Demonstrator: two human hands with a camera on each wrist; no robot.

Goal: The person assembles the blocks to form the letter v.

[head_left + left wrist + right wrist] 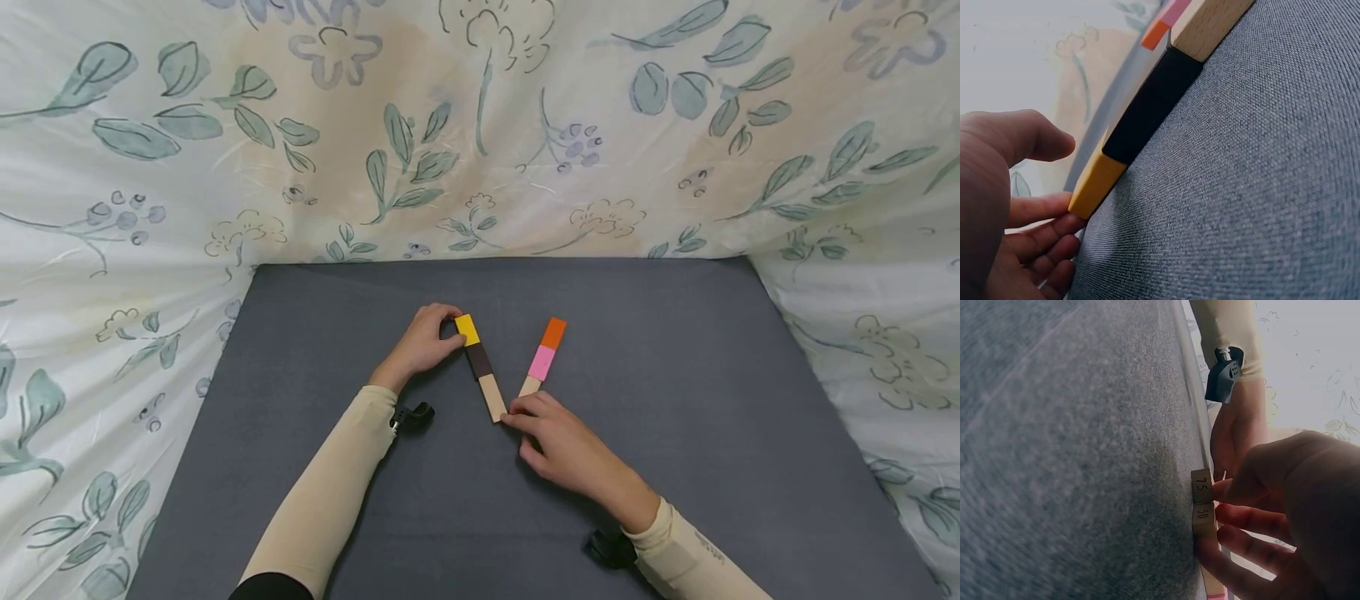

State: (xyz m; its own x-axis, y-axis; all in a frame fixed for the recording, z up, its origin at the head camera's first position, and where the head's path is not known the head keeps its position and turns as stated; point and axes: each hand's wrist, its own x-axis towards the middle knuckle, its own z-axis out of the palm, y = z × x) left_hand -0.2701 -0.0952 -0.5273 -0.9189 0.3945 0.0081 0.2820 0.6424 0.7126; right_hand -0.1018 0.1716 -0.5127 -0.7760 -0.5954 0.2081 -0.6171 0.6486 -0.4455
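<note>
Two rows of small rectangular blocks form a V on the dark cloth. The left row runs from a yellow block [467,329] through a dark brown block [479,362] to a plain wooden block [492,398]. In the right row an orange block [553,332] and a pink block [541,363] lead to another wooden block [529,386], partly hidden by fingers. My left hand [424,340] touches the yellow block's far end with a fingertip, its thumb beside it. My right hand [562,442] rests fingertips at the wooden ends, which read 75 and 50 in the right wrist view.
A grey cloth [675,375] covers the table. Floral curtains [480,167] hang behind and along both sides. Black wrist devices sit under the left sleeve [322,492] and the right sleeve [690,550].
</note>
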